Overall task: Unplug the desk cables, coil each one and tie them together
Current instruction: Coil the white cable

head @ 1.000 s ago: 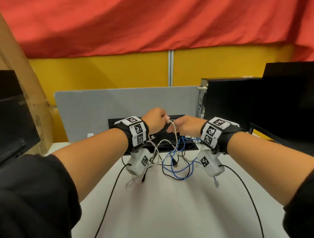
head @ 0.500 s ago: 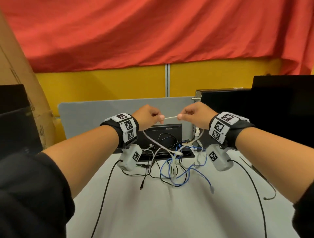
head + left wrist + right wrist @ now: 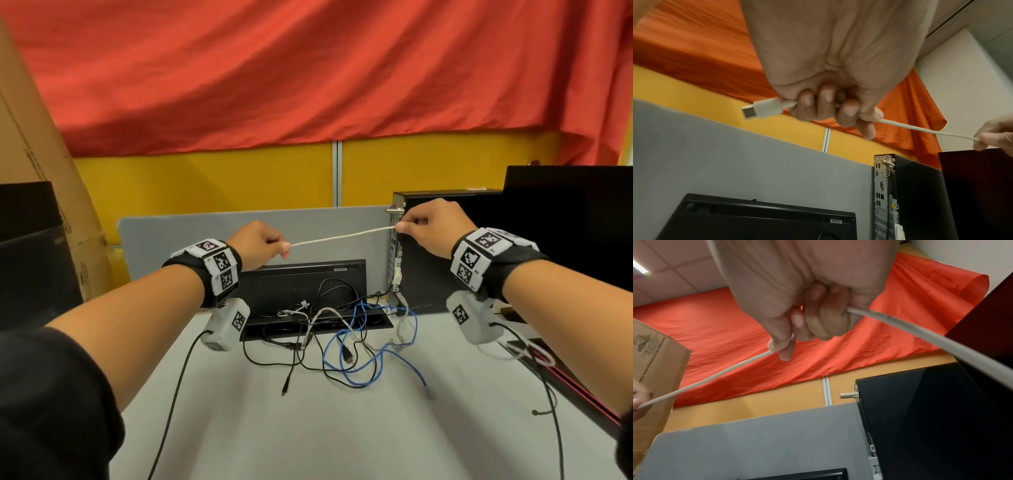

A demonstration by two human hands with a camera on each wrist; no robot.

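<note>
A white cable is stretched taut between my two raised hands above the desk. My left hand grips it in a fist near its end, and the white plug sticks out past the fingers in the left wrist view. My right hand pinches the cable between thumb and finger and curls round it; the rest trails off past the palm. Below lies a tangle of blue, black and white cables on the desk.
A black desk cable box with its lid up stands behind the tangle, with a grey divider panel at the back. A black computer tower and a monitor stand at right. A cardboard box leans at left.
My hands have lifted and moved apart, the right one going right, so the short white stretch between them has lengthened into a taut line. The view has tilted up.
</note>
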